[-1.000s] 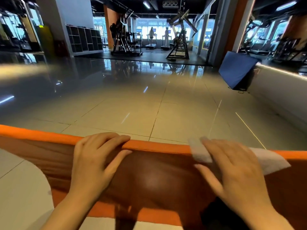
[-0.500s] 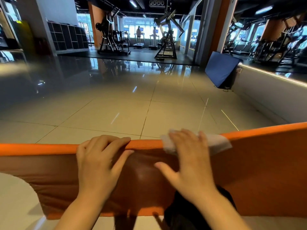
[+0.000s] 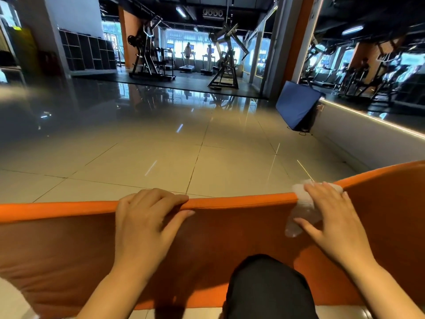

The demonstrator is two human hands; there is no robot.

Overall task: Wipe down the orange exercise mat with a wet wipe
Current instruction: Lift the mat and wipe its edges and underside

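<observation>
While the padded orange exercise mat (image 3: 230,238) is stood up on its long edge across the bottom of the view, from about 9 o'clock over to 3, the wiping looks to be mid-stroke along the top rim. Left hand (image 3: 147,224) is at roughly 7 o'clock, fingers (image 3: 161,196) curled over the rim with the thumb on the near face, so it's gripping the mat to keep it upright. Right hand (image 3: 331,219) sits at about 4 o'clock, fingers spread and fairly flat, pressing a crumpled white wet wipe (image 3: 303,210) against the rim and the upper bit of the near face. The wipe is draped right over the edge, poking out past the fingertips on the far side.

Dark knee (image 3: 266,288) of the person is at 6 o'clock, in front of the mat, and glossy tiled floor (image 3: 161,162) runs away behind it.

My guess is the next move needs steady pressure and a slide along the rim, then down the face, with the left hand bracing so the mat doesn't flop.
</observation>
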